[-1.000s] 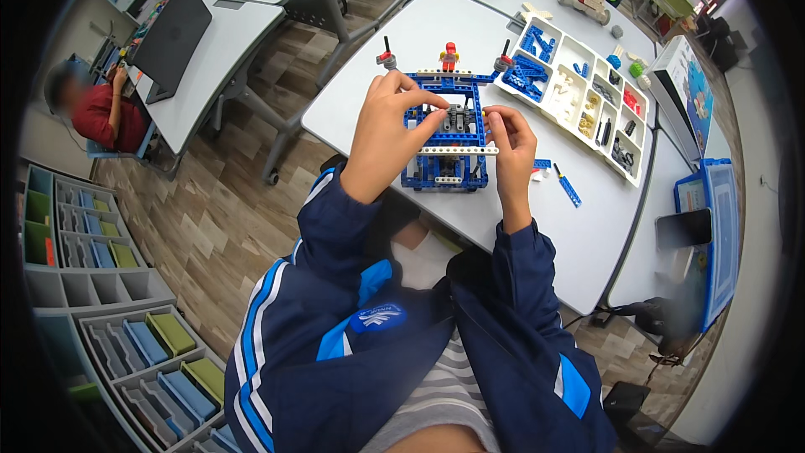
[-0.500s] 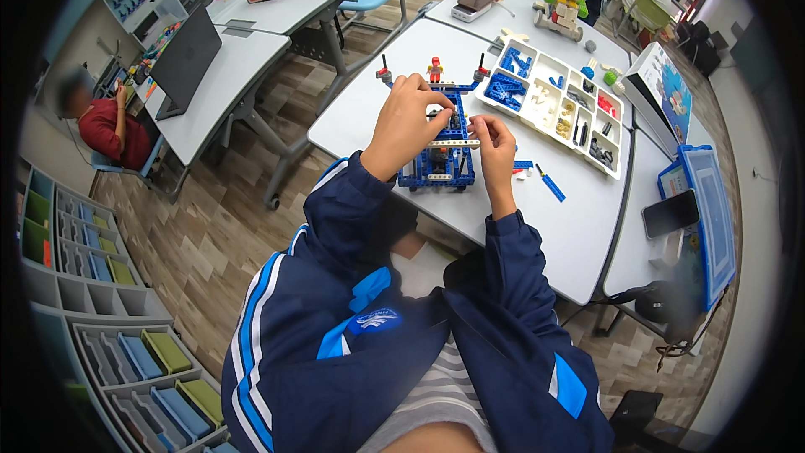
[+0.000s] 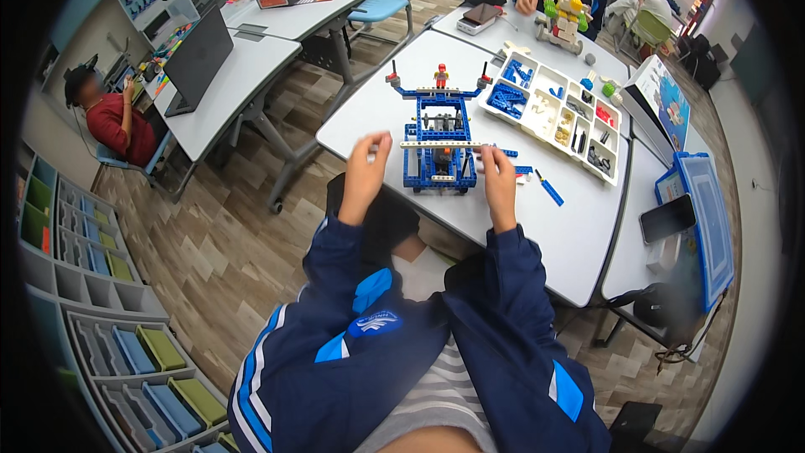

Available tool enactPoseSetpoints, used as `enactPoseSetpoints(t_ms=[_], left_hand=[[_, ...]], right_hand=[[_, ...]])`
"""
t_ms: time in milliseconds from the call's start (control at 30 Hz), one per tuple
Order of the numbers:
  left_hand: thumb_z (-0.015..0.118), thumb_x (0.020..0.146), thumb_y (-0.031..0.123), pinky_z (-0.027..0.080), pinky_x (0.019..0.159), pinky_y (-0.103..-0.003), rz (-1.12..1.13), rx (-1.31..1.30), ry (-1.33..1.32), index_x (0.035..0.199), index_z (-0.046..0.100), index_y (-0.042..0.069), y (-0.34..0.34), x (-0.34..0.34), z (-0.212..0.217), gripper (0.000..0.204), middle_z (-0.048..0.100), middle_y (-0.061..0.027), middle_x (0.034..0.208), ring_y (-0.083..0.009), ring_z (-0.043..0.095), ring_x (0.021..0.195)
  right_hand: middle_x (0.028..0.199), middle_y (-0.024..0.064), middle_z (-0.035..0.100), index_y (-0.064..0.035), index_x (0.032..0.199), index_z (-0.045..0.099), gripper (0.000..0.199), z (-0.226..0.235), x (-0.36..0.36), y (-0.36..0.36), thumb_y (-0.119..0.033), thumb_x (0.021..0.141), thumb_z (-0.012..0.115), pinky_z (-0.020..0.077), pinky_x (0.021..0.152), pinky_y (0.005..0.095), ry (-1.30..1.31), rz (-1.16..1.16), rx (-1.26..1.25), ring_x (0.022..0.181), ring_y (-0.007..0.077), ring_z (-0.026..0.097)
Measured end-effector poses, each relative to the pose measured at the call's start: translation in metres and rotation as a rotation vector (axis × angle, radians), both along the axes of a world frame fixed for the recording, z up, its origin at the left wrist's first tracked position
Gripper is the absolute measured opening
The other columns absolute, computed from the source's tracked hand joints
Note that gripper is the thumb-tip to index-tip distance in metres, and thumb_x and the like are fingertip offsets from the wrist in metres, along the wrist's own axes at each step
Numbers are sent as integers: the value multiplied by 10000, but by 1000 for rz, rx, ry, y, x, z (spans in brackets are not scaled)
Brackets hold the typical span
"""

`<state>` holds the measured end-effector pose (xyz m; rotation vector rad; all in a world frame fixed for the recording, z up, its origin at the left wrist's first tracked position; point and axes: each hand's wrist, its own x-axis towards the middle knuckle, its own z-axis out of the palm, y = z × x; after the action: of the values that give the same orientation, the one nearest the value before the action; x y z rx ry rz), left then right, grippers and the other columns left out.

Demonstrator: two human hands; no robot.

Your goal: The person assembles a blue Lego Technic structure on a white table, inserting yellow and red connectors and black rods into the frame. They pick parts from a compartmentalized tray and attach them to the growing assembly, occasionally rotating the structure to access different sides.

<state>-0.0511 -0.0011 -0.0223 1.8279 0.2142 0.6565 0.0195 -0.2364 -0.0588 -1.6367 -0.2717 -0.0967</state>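
Nearest cam: blue jacket sleeves w/ white stripes, both forearms reaching fwd over the white table (image 3: 537, 235).

L hand (image 3: 366, 174) raised at the table's near-left edge, fingers loosely curled, thumb + forefinger pinched together near the top. Can't tell if anything small sits in the pinch. Not touching the model, just left of it.

R hand (image 3: 498, 178) on the table, just right of the model. Fingertips (image 3: 488, 153) sit at the right end of a long pale beam (image 3: 440, 144) that lies across the model. Looks like a light pinch on the beam end, hand mostly closed.

Blue brick model (image 3: 438, 147): rectangular frame, between both hands, approx mid-table. Far end has a crossbar w/ two dark upright posts and a small red figure (image 3: 441, 75) in the middle.

Loose blue beam (image 3: 551, 192) on the table, right of R hand.

Further right/back: white parts tray (image 3: 560, 115), compartments w/ blue, white, red, dark pieces. Blue bin lid (image 3: 706, 218) w/ a dark phone (image 3: 667, 218) at the far-right table.

Far: other people seated at neighbouring tables, open laptop (image 3: 198, 59) on the left table.
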Motion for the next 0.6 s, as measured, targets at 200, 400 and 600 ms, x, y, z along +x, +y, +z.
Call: enactPoseSetpoints(t_ms=[200,400,600], left_hand=[[685,968,228,533,662,-262,-225,-279,162,1157,637,-33,-16,-11,-31,326,706,-108,953,-123,659,827],[723,923,217,532,740,-312,-94,-84,139,1070,652,-55,-17,1,-37,317,712,-126,868,-162,676,815],[670,966,233,524,716,-313,-40,60,-64,1052,665,-44,-17,16,-36,289,723,-147,895,-187,655,764]], right_hand=[[1163,72,662,-19,1170,672,242,-9,-23,2,-166,978,666,525,836,286,-75,56,64,1016,135,639],[1056,51,720,-26,1158,711,277,-22,-10,1,-188,933,713,520,815,276,-145,-40,-206,987,135,651],[1255,82,608,-94,1297,657,384,-12,-8,5,-212,937,717,522,873,307,-161,33,-137,1166,167,560]])
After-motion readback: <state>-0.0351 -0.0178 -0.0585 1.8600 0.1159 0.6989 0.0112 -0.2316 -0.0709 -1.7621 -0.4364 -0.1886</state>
